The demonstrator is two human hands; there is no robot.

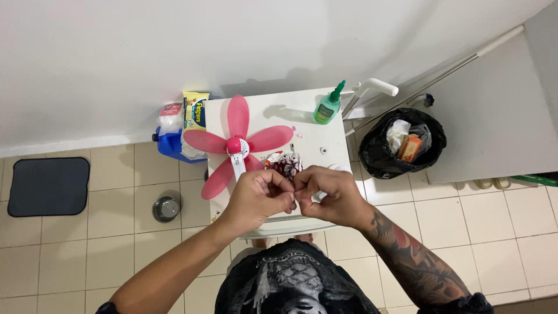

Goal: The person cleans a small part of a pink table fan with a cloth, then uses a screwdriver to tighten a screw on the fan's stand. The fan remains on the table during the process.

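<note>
1. Seen from above, a person's left hand (pixel 256 195) and right hand (pixel 328 195) meet over the front of a white surface (pixel 311 125), fingertips pinched together on something too small to make out; the right forearm is tattooed.
2. The hands are raised close under the camera, probably so the fine finger work stays in plain sight.
3. A crumpled red, dark and white patterned wrapper (pixel 285 164) lies on the surface just beyond the fingertips, partly hidden by them; whether it touches them cannot be told.
4. A pink fan blade assembly (pixel 235 145) lies flat on the surface's left side, just beside the left hand, blades overhanging the edge.
5. A green pump bottle (pixel 328 107) stands upright at the far right corner, well clear of the hands.
6. On the tiled floor are a black-lined bin (pixel 401 142), a steel bowl (pixel 166 208) and a dark mat (pixel 49 186).
</note>
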